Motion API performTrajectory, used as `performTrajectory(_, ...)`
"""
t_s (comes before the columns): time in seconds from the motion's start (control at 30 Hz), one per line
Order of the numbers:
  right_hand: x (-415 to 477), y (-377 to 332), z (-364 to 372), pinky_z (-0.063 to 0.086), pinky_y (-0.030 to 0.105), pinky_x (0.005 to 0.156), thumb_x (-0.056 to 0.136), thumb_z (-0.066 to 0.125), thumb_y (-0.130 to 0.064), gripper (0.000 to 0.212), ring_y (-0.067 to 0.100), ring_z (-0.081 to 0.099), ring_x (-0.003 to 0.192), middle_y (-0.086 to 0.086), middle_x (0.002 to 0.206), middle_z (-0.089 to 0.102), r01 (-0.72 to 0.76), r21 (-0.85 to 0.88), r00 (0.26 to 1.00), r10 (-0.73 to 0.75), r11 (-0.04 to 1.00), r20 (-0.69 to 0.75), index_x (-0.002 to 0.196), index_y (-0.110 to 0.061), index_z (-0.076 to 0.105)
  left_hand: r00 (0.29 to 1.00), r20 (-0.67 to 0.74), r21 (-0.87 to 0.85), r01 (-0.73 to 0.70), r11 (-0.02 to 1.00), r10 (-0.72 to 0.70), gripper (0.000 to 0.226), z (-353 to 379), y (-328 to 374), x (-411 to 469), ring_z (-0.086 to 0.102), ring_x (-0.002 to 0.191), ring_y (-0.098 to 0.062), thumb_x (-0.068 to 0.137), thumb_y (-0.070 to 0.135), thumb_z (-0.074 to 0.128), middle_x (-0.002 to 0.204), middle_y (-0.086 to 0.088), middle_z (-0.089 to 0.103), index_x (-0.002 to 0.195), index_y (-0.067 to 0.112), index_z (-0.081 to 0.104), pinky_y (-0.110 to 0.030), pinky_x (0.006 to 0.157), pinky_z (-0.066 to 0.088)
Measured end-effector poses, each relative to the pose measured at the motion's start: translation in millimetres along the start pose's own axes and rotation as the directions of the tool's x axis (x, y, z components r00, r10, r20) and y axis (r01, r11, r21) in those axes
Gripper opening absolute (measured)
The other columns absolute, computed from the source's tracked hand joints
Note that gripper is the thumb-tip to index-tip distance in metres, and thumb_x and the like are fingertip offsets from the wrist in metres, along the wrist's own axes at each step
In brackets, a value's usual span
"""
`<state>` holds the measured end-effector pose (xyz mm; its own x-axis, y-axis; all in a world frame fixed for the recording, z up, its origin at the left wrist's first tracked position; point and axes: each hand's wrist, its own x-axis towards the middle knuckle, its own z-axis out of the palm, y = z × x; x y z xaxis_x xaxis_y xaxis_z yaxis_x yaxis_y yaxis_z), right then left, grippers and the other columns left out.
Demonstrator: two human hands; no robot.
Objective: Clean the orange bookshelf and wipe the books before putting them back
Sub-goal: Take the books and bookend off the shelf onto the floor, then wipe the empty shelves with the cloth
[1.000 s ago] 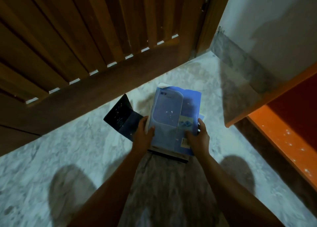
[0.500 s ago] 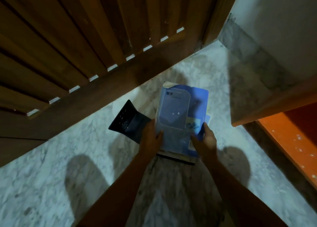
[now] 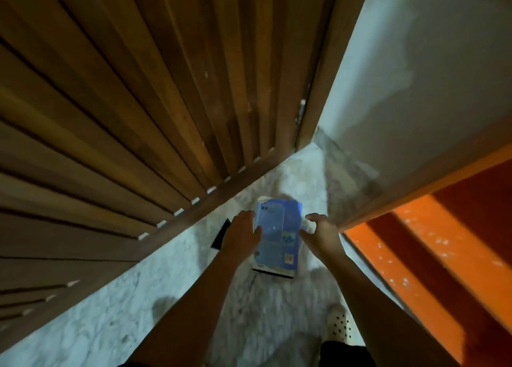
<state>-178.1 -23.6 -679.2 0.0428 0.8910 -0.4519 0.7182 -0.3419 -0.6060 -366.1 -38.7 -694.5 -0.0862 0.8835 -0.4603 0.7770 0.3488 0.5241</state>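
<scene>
Down low: a stack of books [image 3: 278,236] lies flat on the marble floor [image 3: 116,316], in the corner where the slatted wooden door [image 3: 138,103] meets the pale wall [image 3: 429,75]. Top cover is blue with a lighter rounded panel; a small orange mark sits near its close right corner. The dark edge of a lower book shows along the close end of the stack.

Left hand [image 3: 242,235]: fingers loosely extended, lying along the stack's left edge; it seems to touch the cover, with no clasp around it. Right hand [image 3: 321,232]: spread, fingers curled and apart, beside the stack's right edge, clasping nothing. Whether it touches the books, cannot tell.

A dark flat item [image 3: 220,235] pokes out from behind the left hand, on the floor left of the stack; what it is, cannot tell.

Orange bookshelf [image 3: 415,255] stands along the floor's right edge, its boards bare and flecked with pale specks. The stack sits near its front corner, apart from it.

A pale dotted shoe [image 3: 339,323] shows at the near edge of the floor, beside the right forearm. Frame is blurred.
</scene>
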Motion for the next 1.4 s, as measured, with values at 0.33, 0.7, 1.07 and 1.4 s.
performTrajectory(0.33, -92.2, -153.9, -199.9, 0.032, 0.021, 0.098, 0.086, 0.064, -0.016, 0.041, 0.023, 0.049, 0.122, 0.011, 0.129, 0.054, 0.203, -0.114, 0.979, -0.202, 0.973, 0.020, 0.125, -0.006, 0.054, 0.979, -0.145, -0.032, -0.147, 0.989, 0.141, 0.023, -190.8, 166.2, -97.4, 0.059, 0.098, -0.018, 0.093, 0.022, 0.054, 0.109, -0.006, 0.060, 0.112, 0.010, 0.058, -0.031, 0.092, 0.048)
performTrajectory(0.7, -184.3, -205.4, -345.7, 0.040, 0.024, 0.089, 0.084, 0.065, -0.013, 0.037, 0.025, 0.059, 0.108, 0.015, 0.116, 0.065, 0.176, -0.144, 0.918, -0.215, 0.974, -0.332, 0.119, -0.002, 0.060, 0.879, -0.151, 0.105, -0.442, 0.891, 0.453, 0.035, -272.7, 302.1, -152.0, 0.048, 0.117, -0.027, 0.093, 0.028, 0.050, 0.124, -0.010, 0.050, 0.123, 0.009, 0.051, -0.037, 0.098, 0.040)
performTrajectory(1.07, -376.7, -142.4, -376.6, 0.042, 0.030, 0.090, 0.091, 0.059, -0.023, 0.038, 0.026, 0.054, 0.114, 0.012, 0.125, 0.058, -0.155, -0.023, 0.751, 0.103, 0.988, -0.652, 0.125, -0.006, 0.054, 0.551, 0.166, 0.087, -0.835, 0.544, 0.818, 0.032, -224.3, 388.0, -253.7, 0.049, 0.118, -0.033, 0.090, 0.018, 0.058, 0.121, -0.020, 0.053, 0.117, 0.002, 0.056, -0.030, 0.097, 0.037)
performTrajectory(1.4, -546.2, -54.4, -392.9, 0.040, 0.028, 0.088, 0.086, 0.062, -0.019, 0.037, 0.028, 0.056, 0.110, 0.016, 0.117, 0.062, -0.361, 0.209, 0.420, 0.359, 0.909, -0.833, 0.119, -0.002, 0.058, 0.190, 0.364, 0.005, -0.979, 0.202, 0.912, 0.032, -132.7, 462.1, -387.3, 0.049, 0.118, -0.027, 0.091, 0.027, 0.055, 0.123, -0.012, 0.052, 0.119, 0.010, 0.054, -0.034, 0.099, 0.039)
